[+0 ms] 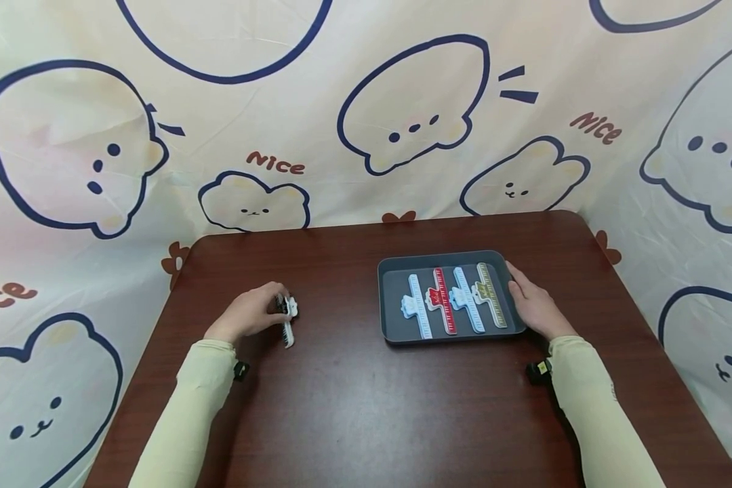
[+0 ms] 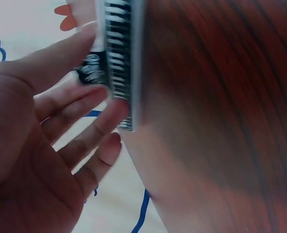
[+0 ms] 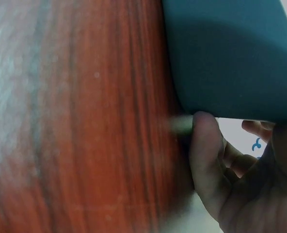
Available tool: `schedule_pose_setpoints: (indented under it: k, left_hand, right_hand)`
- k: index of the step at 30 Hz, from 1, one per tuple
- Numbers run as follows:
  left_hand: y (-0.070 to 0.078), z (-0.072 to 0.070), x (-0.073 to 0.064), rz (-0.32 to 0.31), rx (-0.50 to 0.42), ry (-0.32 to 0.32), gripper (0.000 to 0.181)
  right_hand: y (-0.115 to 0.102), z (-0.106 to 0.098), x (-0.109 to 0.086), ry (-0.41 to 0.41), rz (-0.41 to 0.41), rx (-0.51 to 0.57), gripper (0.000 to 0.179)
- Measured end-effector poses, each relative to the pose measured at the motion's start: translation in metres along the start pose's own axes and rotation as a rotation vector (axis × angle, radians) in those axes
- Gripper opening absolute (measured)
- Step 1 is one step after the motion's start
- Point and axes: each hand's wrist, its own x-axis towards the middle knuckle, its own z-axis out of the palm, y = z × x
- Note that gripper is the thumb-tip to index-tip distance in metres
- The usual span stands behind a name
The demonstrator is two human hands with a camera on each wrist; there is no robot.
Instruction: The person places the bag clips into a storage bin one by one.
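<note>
My left hand (image 1: 253, 314) pinches a black-and-white ruler clip (image 1: 289, 333) over the left part of the table. In the left wrist view, the tick marks on the ruler clip (image 2: 118, 46) show beside my fingertips, and part of its grip is behind the fingers. My right hand (image 1: 539, 305) rests against the right side of a dark grey tray (image 1: 448, 340). In the right wrist view, the thumb (image 3: 205, 141) touches the tray's edge and the other fingers lie farther along it. Several ruler clips, including a red one (image 1: 444, 301), lie side by side in the tray.
The dark brown table (image 1: 341, 407) has rounded far corners. A cloth (image 1: 402, 190) printed with cartoon bears hangs close behind its far edge and along both sides. Dark wrist devices (image 1: 538, 371) are worn below both hands.
</note>
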Motion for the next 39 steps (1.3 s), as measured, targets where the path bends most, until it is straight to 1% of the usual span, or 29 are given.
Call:
schedule_pose_setpoints:
  k: [3,5,7,14,16,21,25,28,31,35,36,39]
  left_hand:
    - [0.001,0.001,0.002,-0.033,-0.038,0.039,0.026]
    - [0.0,0.001,0.003,-0.026,-0.044,0.065,0.02]
    - [0.0,0.001,0.004,-0.024,-0.042,0.075,0.019]
    - [0.004,0.006,0.003,-0.033,-0.025,0.002,0.036]
    - [0.005,0.008,0.004,-0.017,-0.015,-0.004,0.034]
    - [0.005,0.012,0.008,0.029,-0.013,0.004,0.015]
    - [0.007,0.013,0.008,0.024,-0.06,-0.014,0.012]
    - [0.008,0.011,0.008,0.029,-0.116,-0.028,0.015]
    - [0.009,0.009,0.008,0.046,-0.165,-0.038,0.018]
    - [0.012,0.006,0.007,0.055,-0.199,-0.03,0.02]
    - [0.013,0.005,0.007,0.051,-0.209,-0.023,0.02]
    - [0.015,0.003,0.008,0.071,-0.233,0.007,0.017]
  right_hand:
    - [0.0,0.0,0.0,-0.001,0.001,0.0,0.058]
    - [0.0,0.0,0.0,-0.002,0.001,-0.001,0.058]
    - [0.0,0.0,0.0,-0.003,0.0,-0.002,0.058]
    - [0.001,0.0,0.0,-0.009,0.003,-0.001,0.059]
    - [0.001,-0.001,0.0,-0.012,0.007,0.0,0.059]
    - [0.001,-0.001,-0.001,-0.008,0.009,-0.001,0.059]
    - [0.001,0.0,0.0,-0.003,-0.003,0.0,0.059]
    - [0.003,0.0,0.0,0.007,-0.021,-0.007,0.059]
    - [0.003,0.0,0.0,0.018,-0.035,-0.016,0.058]
    - [0.002,0.0,0.001,0.013,-0.03,-0.013,0.058]
    - [0.002,0.001,0.0,0.012,-0.029,-0.011,0.058]
    - [0.001,0.0,0.0,0.007,-0.027,-0.011,0.058]
